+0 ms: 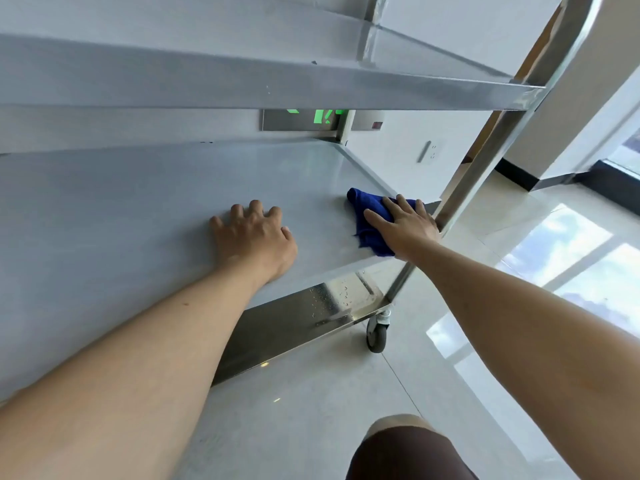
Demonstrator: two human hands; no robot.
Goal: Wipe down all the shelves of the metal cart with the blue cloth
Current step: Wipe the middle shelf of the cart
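Here the right hand [403, 225] is pressing flat, fingers straight, on the blue cloth [372, 220] at three o'clock on the metal cart's middle shelf [138, 209]; the left hand [256, 237] is resting released on the shelf, grasping nothing.

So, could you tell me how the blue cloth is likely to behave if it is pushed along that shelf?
The blue cloth lies bunched and folded under the right hand, so it is probably floppy and would crumple further. The middle shelf looks smooth, so it should slide easily. It seems light.
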